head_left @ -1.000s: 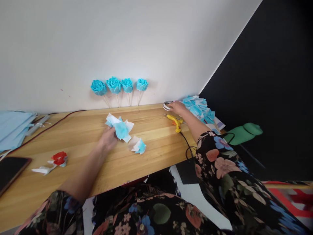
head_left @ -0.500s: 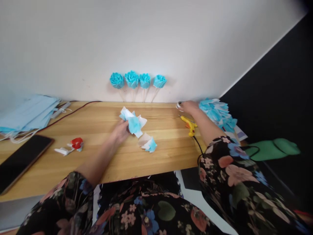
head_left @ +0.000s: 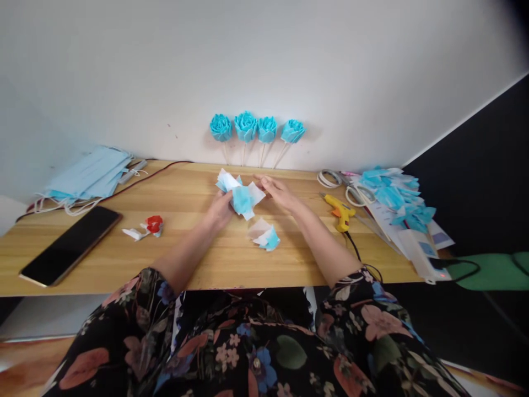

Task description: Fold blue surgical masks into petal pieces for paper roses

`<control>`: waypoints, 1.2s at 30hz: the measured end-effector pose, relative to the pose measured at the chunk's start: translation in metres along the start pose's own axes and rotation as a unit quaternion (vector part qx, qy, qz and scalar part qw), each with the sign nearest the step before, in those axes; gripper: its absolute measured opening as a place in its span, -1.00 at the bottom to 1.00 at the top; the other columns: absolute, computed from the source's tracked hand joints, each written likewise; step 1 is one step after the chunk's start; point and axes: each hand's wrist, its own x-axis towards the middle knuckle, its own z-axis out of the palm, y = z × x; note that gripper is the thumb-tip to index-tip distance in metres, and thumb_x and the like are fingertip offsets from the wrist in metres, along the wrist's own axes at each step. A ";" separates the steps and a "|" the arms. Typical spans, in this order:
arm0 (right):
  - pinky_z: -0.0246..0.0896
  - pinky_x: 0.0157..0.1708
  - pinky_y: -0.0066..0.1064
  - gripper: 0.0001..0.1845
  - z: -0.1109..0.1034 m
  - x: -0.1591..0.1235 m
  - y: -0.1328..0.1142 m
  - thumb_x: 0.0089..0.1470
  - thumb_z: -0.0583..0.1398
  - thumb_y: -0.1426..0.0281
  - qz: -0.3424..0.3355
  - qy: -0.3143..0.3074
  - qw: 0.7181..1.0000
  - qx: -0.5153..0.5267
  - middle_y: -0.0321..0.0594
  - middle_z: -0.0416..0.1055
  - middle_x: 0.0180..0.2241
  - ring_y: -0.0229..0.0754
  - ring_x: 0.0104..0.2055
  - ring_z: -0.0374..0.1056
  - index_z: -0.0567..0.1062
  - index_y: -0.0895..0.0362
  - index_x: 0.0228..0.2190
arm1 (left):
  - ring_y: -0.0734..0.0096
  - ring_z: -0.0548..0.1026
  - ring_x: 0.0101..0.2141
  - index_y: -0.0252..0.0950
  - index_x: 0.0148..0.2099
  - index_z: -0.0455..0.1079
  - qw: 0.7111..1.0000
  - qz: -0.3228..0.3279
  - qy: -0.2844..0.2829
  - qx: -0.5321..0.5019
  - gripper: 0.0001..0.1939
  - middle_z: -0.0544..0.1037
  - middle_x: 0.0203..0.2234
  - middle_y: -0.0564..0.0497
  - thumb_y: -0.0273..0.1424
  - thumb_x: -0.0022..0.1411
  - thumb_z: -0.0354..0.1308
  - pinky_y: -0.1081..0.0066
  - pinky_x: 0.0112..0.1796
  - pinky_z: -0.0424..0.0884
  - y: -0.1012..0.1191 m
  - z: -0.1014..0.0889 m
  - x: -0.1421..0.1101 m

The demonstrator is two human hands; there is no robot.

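Observation:
A bunch of blue and white fabric pieces (head_left: 243, 199) is in my left hand (head_left: 221, 210), whose fingers are closed on its left side just above the table. My right hand (head_left: 278, 193) is at the bunch's right edge, fingers stretched out toward it; whether they touch it I cannot tell. Just below, a loose blue and white piece (head_left: 265, 236) lies on the wooden table (head_left: 231, 264). Four fabric roses, the tallest one a blue rose (head_left: 246, 127), lean on thin sticks against the wall.
To the right lie a roll of tape (head_left: 329, 178), scissors (head_left: 359, 196), a yellow glue gun (head_left: 339, 212), a pile of blue pieces (head_left: 390, 193) and a power strip (head_left: 425, 255). Leftward are face masks (head_left: 91, 173), a phone (head_left: 71, 245) and a red scrap (head_left: 154, 225).
My right hand has left the tape roll and come left to the bunch. My left hand still holds the bunch. The camera view has shifted, showing more of the right side.

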 end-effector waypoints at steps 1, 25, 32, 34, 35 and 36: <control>0.28 0.18 -0.12 -0.15 0.004 0.000 0.000 0.10 0.09 -0.25 -0.012 0.000 1.000 0.007 -0.09 0.41 0.21 0.05 0.24 0.33 0.44 0.05 0.18 | 0.39 0.50 -0.32 -0.25 -0.08 0.39 1.000 0.013 0.001 0.006 -0.65 0.56 -0.33 0.05 -0.46 0.08 0.36 0.44 -0.28 0.45 0.000 0.000 0.000; 0.40 -0.02 -0.21 -0.20 0.020 0.000 0.034 -0.05 0.35 0.14 -0.051 0.078 0.994 0.048 -0.22 0.60 -0.14 -0.06 -0.12 0.50 0.40 0.09 0.21 | 0.38 0.53 -0.26 -0.17 0.26 0.15 0.995 0.078 -0.009 0.063 -0.26 0.55 -0.20 0.01 -0.16 0.13 0.37 0.39 -0.20 0.42 0.004 -0.010 0.010; 0.36 0.02 -0.21 -0.22 0.024 -0.008 0.020 -0.09 0.41 0.18 -0.089 0.112 0.990 0.011 -0.22 0.57 -0.10 -0.08 -0.09 0.46 0.44 0.01 0.18 | 0.17 0.41 0.14 -0.14 0.31 0.08 0.982 0.129 -0.049 0.131 -0.01 0.41 0.15 -0.12 -0.26 -0.09 0.50 0.29 0.08 0.37 -0.004 -0.011 0.012; 0.40 -0.08 -0.25 -0.26 0.026 -0.009 0.022 -0.01 0.36 0.12 -0.089 0.101 0.990 0.046 -0.26 0.58 -0.21 -0.13 -0.21 0.46 0.43 -0.01 0.19 | 0.14 0.40 0.15 -0.21 0.29 0.14 0.974 0.134 -0.033 0.177 -0.07 0.43 0.13 -0.14 -0.29 -0.08 0.48 0.25 0.13 0.35 -0.006 -0.014 0.013; 0.40 -0.14 -0.28 -0.30 0.026 -0.008 0.024 0.03 0.33 0.09 -0.086 0.097 0.989 0.068 -0.28 0.57 -0.27 -0.16 -0.27 0.45 0.43 -0.01 0.19 | 0.14 0.41 0.14 -0.23 0.28 0.17 0.971 0.136 -0.023 0.194 -0.11 0.45 0.11 -0.14 -0.30 -0.07 0.46 0.24 0.14 0.34 -0.006 -0.016 0.014; 0.40 -0.18 -0.30 -0.33 0.026 -0.007 0.026 0.06 0.30 0.07 -0.082 0.098 0.988 0.088 -0.30 0.56 -0.32 -0.18 -0.31 0.43 0.44 -0.02 0.18 | 0.14 0.42 0.13 -0.25 0.28 0.19 0.969 0.140 -0.015 0.202 -0.13 0.47 0.09 -0.14 -0.31 -0.05 0.45 0.23 0.15 0.33 -0.007 -0.018 0.015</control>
